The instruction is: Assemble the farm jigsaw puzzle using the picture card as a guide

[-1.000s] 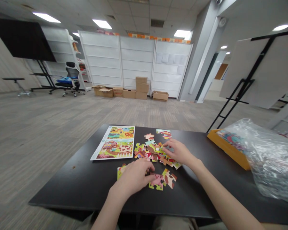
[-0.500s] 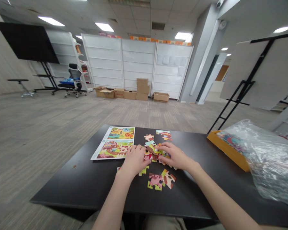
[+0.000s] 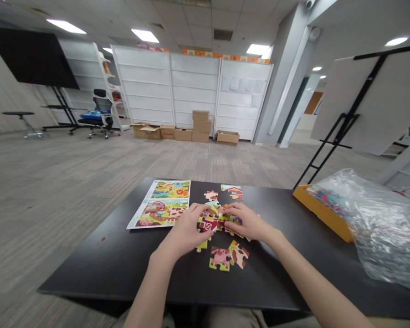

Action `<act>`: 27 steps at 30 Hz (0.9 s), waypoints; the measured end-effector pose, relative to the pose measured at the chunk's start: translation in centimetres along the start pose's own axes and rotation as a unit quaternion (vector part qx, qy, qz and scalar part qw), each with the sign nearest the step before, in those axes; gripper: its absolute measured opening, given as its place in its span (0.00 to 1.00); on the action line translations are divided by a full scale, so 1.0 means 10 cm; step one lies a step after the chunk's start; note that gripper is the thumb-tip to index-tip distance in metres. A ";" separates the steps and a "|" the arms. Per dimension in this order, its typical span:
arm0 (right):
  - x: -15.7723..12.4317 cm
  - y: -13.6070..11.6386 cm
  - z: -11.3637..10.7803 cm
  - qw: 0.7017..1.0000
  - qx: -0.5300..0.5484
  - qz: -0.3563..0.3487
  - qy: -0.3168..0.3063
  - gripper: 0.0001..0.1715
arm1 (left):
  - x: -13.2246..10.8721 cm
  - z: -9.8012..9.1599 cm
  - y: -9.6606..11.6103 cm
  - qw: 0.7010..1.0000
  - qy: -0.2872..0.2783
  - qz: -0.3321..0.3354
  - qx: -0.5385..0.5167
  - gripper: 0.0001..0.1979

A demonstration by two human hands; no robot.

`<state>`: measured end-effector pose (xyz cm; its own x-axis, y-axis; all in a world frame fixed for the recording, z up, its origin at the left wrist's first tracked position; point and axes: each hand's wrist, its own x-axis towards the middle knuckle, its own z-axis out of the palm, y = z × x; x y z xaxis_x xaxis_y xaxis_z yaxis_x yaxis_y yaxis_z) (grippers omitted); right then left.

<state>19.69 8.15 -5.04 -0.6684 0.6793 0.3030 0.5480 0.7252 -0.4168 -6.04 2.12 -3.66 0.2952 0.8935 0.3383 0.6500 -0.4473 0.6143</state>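
Observation:
My left hand (image 3: 186, 230) has its thumb and fingers closed around the edges of a red barn puzzle piece (image 3: 209, 225). Opposite it, my right hand (image 3: 248, 221) curls its fingers round a green and yellow puzzle piece (image 3: 235, 218) in the central pile, partly covering it. Nearer to me lie a pink spotted piece (image 3: 220, 258) and a brown-and-white piece (image 3: 239, 255). Beyond the hands are a pale pink piece (image 3: 211, 196) and a piece with a red roof (image 3: 232, 189). Left of the pile lies a printed picture sheet (image 3: 146, 221) with two colourful scenes.
On the right of the black table (image 3: 102, 273) stands a yellow box (image 3: 323, 216) with colourful pieces inside, beside a crumpled clear plastic bag (image 3: 386, 232). A black easel stand (image 3: 341, 123) rises behind them. Cardboard boxes (image 3: 201, 126) sit by the far white shelving.
My left hand has shifted slightly left and tilted, showing more of the barn piece between thumb and fingers. My right hand stays nearly in place. The view has turned a little.

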 end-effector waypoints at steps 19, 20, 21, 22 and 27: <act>0.13 -0.23 0.02 0.856 0.460 0.213 0.097 0.27 | 0.22 0.38 0.15 0.903 0.055 -0.133 -0.405 0.25; 0.13 -0.21 0.03 0.864 0.446 0.214 0.094 0.27 | 0.23 0.37 0.15 0.899 0.070 -0.142 -0.408 0.23; 0.12 -0.19 0.03 0.874 0.427 0.212 0.091 0.28 | 0.23 0.35 0.14 0.897 0.083 -0.148 -0.408 0.21; 0.12 -0.17 0.03 0.885 0.407 0.207 0.090 0.28 | 0.24 0.34 0.14 0.898 0.092 -0.149 -0.404 0.19; 0.07 -0.13 -0.08 0.932 0.323 0.129 0.098 0.25 | 0.23 0.32 0.13 0.923 0.075 -0.112 -0.361 0.14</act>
<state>18.91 7.78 -3.66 -0.4162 0.8754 0.2460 0.2184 0.3589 -0.9075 -2.25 3.70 -4.35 0.0747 0.9758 0.2057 0.0304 -0.2084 0.9776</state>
